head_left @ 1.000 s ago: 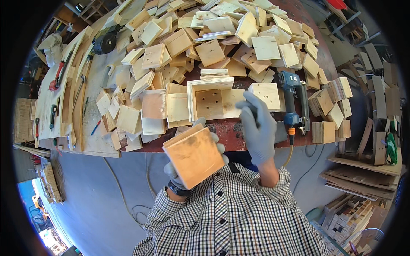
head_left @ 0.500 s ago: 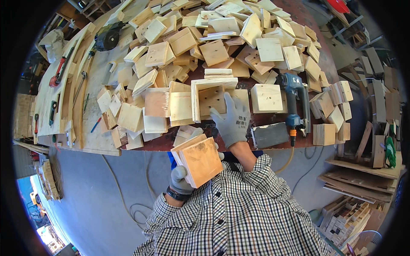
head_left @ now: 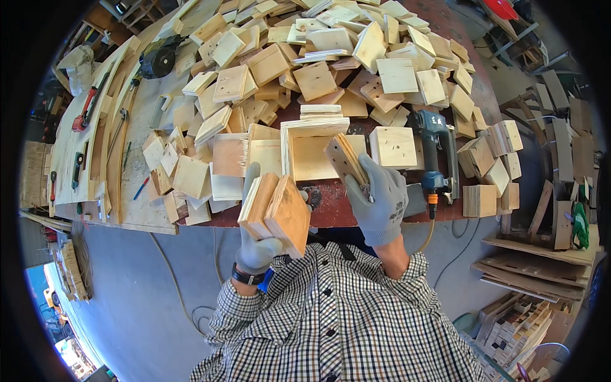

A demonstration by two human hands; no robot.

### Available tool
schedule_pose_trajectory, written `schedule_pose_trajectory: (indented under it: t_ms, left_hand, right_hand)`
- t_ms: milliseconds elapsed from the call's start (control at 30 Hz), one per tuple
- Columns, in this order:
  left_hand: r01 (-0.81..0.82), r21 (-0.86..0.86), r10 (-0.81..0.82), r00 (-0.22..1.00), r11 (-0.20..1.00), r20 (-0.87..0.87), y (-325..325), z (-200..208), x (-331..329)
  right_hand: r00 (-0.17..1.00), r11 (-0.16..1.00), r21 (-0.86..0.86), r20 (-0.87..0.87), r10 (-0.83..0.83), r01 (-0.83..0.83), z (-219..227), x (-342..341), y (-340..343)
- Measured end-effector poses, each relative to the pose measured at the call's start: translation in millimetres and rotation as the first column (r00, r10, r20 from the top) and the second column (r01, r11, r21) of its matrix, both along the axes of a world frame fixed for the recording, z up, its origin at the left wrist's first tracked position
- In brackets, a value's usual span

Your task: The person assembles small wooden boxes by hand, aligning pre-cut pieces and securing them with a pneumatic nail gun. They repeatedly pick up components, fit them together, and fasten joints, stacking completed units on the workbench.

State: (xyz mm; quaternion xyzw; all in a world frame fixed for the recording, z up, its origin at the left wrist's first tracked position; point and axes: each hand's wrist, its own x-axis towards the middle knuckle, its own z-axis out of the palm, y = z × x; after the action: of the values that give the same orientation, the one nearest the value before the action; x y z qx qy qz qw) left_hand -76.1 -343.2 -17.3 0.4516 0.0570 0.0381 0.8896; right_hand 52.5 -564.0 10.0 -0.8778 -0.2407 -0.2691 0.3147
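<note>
My left hand [head_left: 256, 253], in a grey glove, is closed round a stack of square plywood blocks [head_left: 289, 215], held tilted just off the table's front edge. My right hand [head_left: 384, 207], gloved too, grips a plywood block with small dark holes [head_left: 344, 159] between thumb and fingers, raised and tilted. Right behind that block stands a plywood corner frame [head_left: 286, 148] on the table, its near side open. A pale block with holes [head_left: 393, 148] lies to the right of it, beside a blue and black air nail gun [head_left: 435, 149].
A big heap of plywood blocks [head_left: 318, 79] covers the table's far side. Long boards [head_left: 102, 172] carrying hand tools lie at the left. A dark flat block [head_left: 415, 200] sits near my right hand. The nail gun's hose [head_left: 423, 240] drops over the front edge.
My right hand has lifted the block with holes out of the corner frame and drawn it back toward me. My left hand has shifted slightly left and turned its stack more edge-on.
</note>
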Motion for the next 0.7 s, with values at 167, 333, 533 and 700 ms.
schedule_pose_trajectory:
  t_ms: [167, 333, 533, 700]
  left_hand:
    - [0.0, -0.077, 0.006, 0.997, 0.997, 0.075, -22, 9, 17]
    - [0.051, -0.037, -0.049, 0.998, 0.998, 0.047, -20, 14, 8]
    - [0.01, -0.026, -0.009, 0.999, 1.0, 0.043, -3, 14, 0]
    - [-0.05, 0.211, 0.06, 0.997, 0.976, -0.042, 8, 13, 4]
  right_hand:
    - [0.998, 0.997, -0.061, 0.01, -0.054, 0.055, -12, -3, -8]
    - [0.987, 1.0, 0.01, -0.158, -0.009, 0.011, -21, -17, -8]
    - [0.95, 0.981, 0.012, -0.247, 0.191, -0.194, -21, -25, -12]
    - [0.853, 0.95, -0.177, -0.504, 0.137, -0.258, -24, -19, -20]
